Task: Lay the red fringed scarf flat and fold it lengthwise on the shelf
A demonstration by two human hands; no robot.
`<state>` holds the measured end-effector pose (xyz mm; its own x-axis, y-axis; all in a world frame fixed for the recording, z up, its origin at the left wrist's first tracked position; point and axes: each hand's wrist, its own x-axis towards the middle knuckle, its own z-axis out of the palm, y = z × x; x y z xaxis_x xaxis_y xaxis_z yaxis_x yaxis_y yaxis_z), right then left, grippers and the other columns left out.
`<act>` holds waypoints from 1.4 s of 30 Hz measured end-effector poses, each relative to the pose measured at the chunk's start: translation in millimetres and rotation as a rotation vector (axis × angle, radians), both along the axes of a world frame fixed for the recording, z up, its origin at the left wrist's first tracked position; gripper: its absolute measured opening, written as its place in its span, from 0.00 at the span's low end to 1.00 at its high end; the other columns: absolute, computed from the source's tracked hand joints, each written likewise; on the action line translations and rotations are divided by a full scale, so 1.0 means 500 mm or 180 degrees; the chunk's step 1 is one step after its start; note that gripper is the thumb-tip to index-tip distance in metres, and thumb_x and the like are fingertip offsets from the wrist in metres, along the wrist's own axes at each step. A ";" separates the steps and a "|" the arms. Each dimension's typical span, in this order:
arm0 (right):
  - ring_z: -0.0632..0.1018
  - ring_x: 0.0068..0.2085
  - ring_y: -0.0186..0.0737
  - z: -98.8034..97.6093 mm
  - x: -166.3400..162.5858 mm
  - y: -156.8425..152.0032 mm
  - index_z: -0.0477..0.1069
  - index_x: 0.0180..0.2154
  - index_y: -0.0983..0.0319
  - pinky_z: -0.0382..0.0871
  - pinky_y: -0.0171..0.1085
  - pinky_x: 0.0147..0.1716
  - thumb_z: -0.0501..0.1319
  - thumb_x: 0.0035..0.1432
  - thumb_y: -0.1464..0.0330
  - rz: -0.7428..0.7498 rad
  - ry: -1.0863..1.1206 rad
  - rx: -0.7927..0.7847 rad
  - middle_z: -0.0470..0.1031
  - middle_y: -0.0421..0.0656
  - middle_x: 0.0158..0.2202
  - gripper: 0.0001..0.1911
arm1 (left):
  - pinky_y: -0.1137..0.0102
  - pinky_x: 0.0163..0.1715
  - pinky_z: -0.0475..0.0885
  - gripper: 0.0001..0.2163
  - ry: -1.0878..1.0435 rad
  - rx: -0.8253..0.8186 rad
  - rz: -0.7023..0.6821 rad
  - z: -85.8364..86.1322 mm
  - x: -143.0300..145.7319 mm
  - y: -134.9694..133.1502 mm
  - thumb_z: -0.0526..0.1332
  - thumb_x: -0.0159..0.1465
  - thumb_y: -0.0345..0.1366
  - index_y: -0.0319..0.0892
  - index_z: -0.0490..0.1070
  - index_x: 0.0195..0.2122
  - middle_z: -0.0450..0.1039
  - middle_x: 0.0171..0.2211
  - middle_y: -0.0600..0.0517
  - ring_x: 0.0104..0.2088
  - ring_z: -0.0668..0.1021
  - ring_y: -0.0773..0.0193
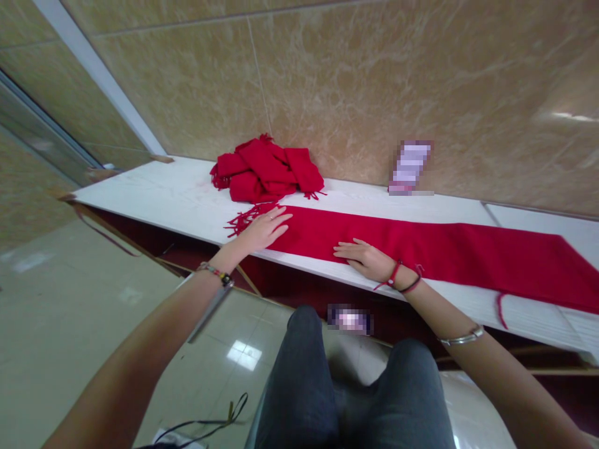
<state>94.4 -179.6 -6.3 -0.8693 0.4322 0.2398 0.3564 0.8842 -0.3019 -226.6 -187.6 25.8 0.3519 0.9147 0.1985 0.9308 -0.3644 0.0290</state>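
Observation:
A long red scarf (458, 252) lies stretched flat along the white table (178, 193). Its fringed end (243, 219) points left. My left hand (264, 229) rests flat on the scarf near that fringe, fingers stretched out. My right hand (365, 257) lies flat on the scarf's near edge, fingers extended leftward. Neither hand holds anything. Behind my left hand sits a crumpled pile of red scarves (267, 169) against the wall.
A blurred small card (410, 167) leans on the marble wall at the table's back. The table's near edge runs diagonally above a glossy tiled floor. My dark-trousered legs (346, 393) are below. Black cables (210, 424) lie on the floor.

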 end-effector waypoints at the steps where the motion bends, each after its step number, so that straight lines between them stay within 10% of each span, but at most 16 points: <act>1: 0.67 0.58 0.44 -0.001 0.002 0.000 0.69 0.52 0.63 0.57 0.54 0.58 0.49 0.60 0.75 0.0014 0.0027 0.0018 0.69 0.50 0.55 0.21 | 0.57 0.60 0.55 0.23 0.0092 -0.0227 0.0076 -0.010 0.014 0.005 0.44 0.67 0.43 0.41 0.58 0.61 0.51 0.64 0.45 0.64 0.56 0.56; 21: 0.72 0.54 0.38 -0.005 0.022 -0.008 0.74 0.45 0.63 0.64 0.45 0.56 0.49 0.60 0.75 0.0373 0.0324 -0.0088 0.75 0.47 0.48 0.18 | 0.53 0.62 0.44 0.27 0.0451 -0.1004 0.0441 -0.039 -0.035 0.024 0.42 0.66 0.50 0.50 0.46 0.65 0.40 0.67 0.52 0.66 0.46 0.56; 31: 0.57 0.63 0.46 0.016 0.031 -0.027 0.62 0.58 0.62 0.53 0.54 0.59 0.49 0.63 0.65 -0.0383 -0.0004 0.0075 0.58 0.50 0.62 0.23 | 0.47 0.60 0.48 0.26 0.0163 -0.0751 0.0213 -0.002 0.138 0.047 0.41 0.67 0.51 0.51 0.46 0.65 0.39 0.68 0.51 0.66 0.45 0.49; 42: 0.52 0.65 0.51 0.027 0.110 -0.075 0.53 0.63 0.53 0.48 0.62 0.58 0.42 0.66 0.59 -0.0688 -0.1139 0.0084 0.52 0.42 0.65 0.25 | 0.48 0.60 0.46 0.27 0.0320 -0.0754 0.0194 -0.031 0.138 0.055 0.43 0.66 0.52 0.53 0.45 0.65 0.41 0.67 0.52 0.66 0.46 0.49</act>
